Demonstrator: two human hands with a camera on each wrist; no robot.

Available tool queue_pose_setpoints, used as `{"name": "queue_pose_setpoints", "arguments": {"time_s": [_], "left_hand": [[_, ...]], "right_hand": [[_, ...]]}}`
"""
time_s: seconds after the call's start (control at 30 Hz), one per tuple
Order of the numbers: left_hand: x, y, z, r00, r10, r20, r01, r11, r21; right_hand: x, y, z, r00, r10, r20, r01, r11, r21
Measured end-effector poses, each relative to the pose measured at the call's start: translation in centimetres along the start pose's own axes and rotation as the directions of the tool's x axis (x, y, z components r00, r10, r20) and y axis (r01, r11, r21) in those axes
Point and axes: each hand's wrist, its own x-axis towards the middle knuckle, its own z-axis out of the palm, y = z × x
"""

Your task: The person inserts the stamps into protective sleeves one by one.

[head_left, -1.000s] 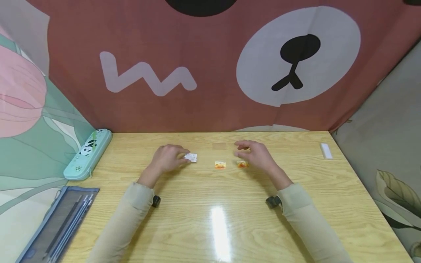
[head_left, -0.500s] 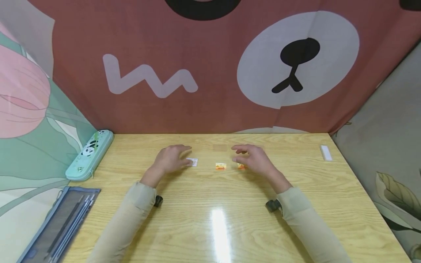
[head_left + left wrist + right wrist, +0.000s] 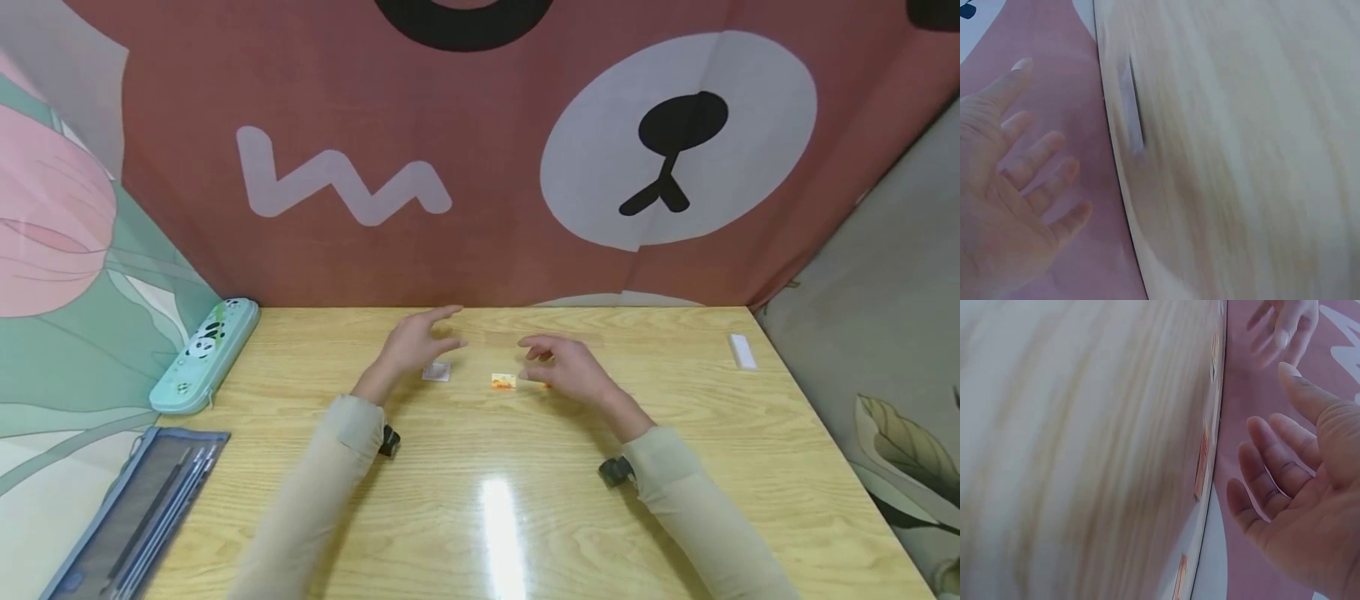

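My left hand (image 3: 411,343) hovers above the table with its fingers apart and nothing held. Just below it lies a small white card (image 3: 437,372), whose pale strip (image 3: 1130,109) shows in the left wrist view. An orange-and-yellow card (image 3: 503,382) lies flat between the two hands. My right hand (image 3: 570,367) is raised over the table, fingers loosely bent, holding nothing. Beneath its thumb a second orange card (image 3: 547,386) is mostly hidden. From the right wrist, an orange card (image 3: 1202,462) appears nearly edge-on beside the right hand, along with others like it.
A mint panda pencil case (image 3: 206,357) stands at the table's left edge. In front of it lies a blue mesh pouch (image 3: 138,512) with pencils inside. At the far right sits a small white block (image 3: 743,352). A brown bear-print cloth (image 3: 480,258) hangs behind the wooden table (image 3: 555,517).
My left hand has let go of the white card, leaving it on the table, and moved up and right. My right hand has drifted slightly left, covering more of the second orange card.
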Motion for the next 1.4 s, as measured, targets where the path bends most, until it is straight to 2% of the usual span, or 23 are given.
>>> {"name": "queue_pose_setpoints", "arguments": {"time_s": [0.23, 0.5, 0.93, 1.07, 1.4], "left_hand": [[1.5, 0.5, 1.2, 0.999, -0.019, 0.041, 0.02, 1.0, -0.018], [2.7, 0.9, 2.1, 0.997, -0.045, 0.056, 0.048, 0.998, -0.051], [4.4, 1.7, 3.7, 0.994, -0.097, 0.059, 0.09, 0.99, 0.109], [4.4, 2.1, 3.9, 0.994, -0.097, 0.053, 0.09, 0.989, 0.117], [4.5, 2.1, 4.1, 0.993, -0.091, 0.076, 0.069, 0.964, 0.256]], "right_hand": [[0.5, -0.3, 0.9, 1.0, -0.014, 0.025, 0.014, 1.0, -0.003], [1.0, -0.6, 1.2, 0.999, -0.021, 0.049, 0.022, 1.0, -0.01], [1.7, -0.9, 1.5, 0.992, 0.026, 0.123, -0.01, 0.991, -0.134], [1.7, -1.0, 1.5, 0.989, 0.052, 0.142, -0.027, 0.985, -0.169], [1.5, -0.9, 1.2, 0.98, 0.075, 0.186, -0.054, 0.991, -0.119]]}}
